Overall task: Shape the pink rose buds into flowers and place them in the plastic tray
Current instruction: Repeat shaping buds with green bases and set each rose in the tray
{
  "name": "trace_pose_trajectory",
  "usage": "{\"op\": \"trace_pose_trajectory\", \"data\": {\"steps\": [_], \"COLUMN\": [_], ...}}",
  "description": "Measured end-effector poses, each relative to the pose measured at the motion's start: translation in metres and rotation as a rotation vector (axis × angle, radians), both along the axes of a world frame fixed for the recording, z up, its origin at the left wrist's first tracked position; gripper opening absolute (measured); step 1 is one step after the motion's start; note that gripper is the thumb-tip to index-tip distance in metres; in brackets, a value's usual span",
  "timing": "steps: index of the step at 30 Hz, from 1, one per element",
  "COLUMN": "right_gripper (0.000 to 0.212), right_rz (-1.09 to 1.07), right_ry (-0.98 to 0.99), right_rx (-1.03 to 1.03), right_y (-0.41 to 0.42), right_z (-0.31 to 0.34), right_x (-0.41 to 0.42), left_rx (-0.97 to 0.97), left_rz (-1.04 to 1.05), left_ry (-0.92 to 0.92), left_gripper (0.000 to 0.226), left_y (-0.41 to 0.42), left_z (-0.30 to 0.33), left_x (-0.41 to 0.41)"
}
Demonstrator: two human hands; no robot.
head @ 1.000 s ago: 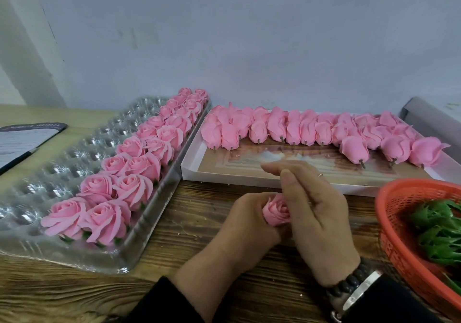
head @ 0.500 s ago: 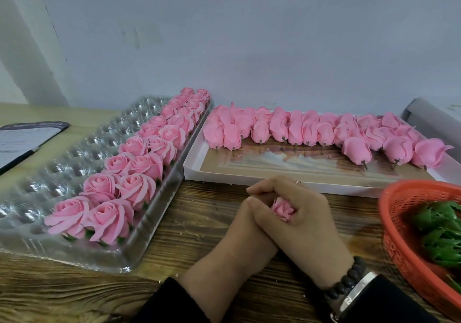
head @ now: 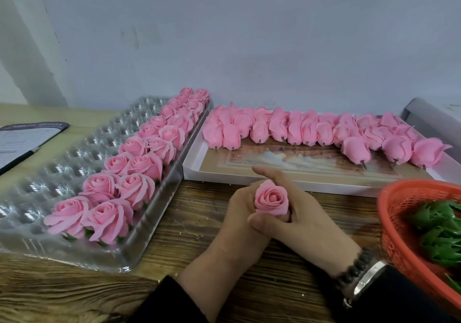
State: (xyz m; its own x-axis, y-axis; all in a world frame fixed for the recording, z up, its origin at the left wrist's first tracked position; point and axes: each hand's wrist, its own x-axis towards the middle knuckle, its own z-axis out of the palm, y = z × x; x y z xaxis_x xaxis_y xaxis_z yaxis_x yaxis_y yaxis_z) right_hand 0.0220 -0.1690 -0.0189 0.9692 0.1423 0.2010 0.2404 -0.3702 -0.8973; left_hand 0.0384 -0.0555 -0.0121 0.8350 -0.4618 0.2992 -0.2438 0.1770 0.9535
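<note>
A pink rose (head: 271, 199) stands upright between my two hands above the wooden table, its spiral centre facing up. My left hand (head: 238, 219) holds it from the left and below, fingers curled around its base. My right hand (head: 299, 216) wraps it from the right, thumb under the bloom. The clear plastic tray (head: 62, 153) lies to the left with two rows of shaped roses (head: 139, 165) along its right side. Unshaped pink buds (head: 299, 129) with short stems line the back of a white flat box (head: 287, 176).
An orange mesh basket (head: 396, 225) holding green sepals (head: 439, 233) sits at the right edge. A dark clipboard with paper (head: 22, 138) lies at far left. A grey wall rises behind the table, and a grey object (head: 431, 120) stands at back right.
The rose was mostly covered by my right hand half a second ago. Now it stands exposed above both hands, with its petals spread wider.
</note>
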Motion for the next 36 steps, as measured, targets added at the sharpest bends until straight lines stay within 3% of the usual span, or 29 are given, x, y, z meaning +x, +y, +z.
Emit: {"op": "trace_pose_trajectory", "data": {"steps": [3, 7, 10, 16, 23, 30, 36], "right_gripper": [0.072, 0.031, 0.027, 0.034, 0.029, 0.024, 0.041], "right_rz": [-0.021, -0.196, -0.263, -0.262, -0.231, -0.173, -0.125], "right_ry": [-0.084, -0.369, -0.460, -0.447, -0.363, -0.268, -0.151], "right_rx": [0.026, 0.109, 0.072, -0.055, -0.087, 0.012, 0.031], "right_y": [0.000, 0.005, 0.012, 0.021, 0.020, 0.019, 0.014], "right_z": [0.003, 0.008, 0.007, 0.002, 0.000, 0.003, 0.005], "right_x": [-0.003, -0.006, -0.008, -0.007, -0.005, -0.005, -0.006], "left_rx": [0.046, 0.111, 0.128, 0.143, 0.022, 0.007, -0.005], "left_rz": [0.067, 0.128, 0.097, 0.075, 0.060, 0.055, 0.079], "left_ry": [0.006, -0.036, -0.078, -0.076, -0.015, -0.070, -0.079], "left_gripper": [0.019, 0.019, 0.021, 0.036, 0.032, 0.036, 0.035], "left_y": [0.002, 0.002, 0.000, -0.002, -0.003, -0.003, -0.003], "left_z": [0.003, 0.003, -0.001, -0.003, -0.010, -0.011, -0.010], "left_x": [0.002, 0.001, -0.001, -0.001, 0.001, 0.001, -0.001]}}
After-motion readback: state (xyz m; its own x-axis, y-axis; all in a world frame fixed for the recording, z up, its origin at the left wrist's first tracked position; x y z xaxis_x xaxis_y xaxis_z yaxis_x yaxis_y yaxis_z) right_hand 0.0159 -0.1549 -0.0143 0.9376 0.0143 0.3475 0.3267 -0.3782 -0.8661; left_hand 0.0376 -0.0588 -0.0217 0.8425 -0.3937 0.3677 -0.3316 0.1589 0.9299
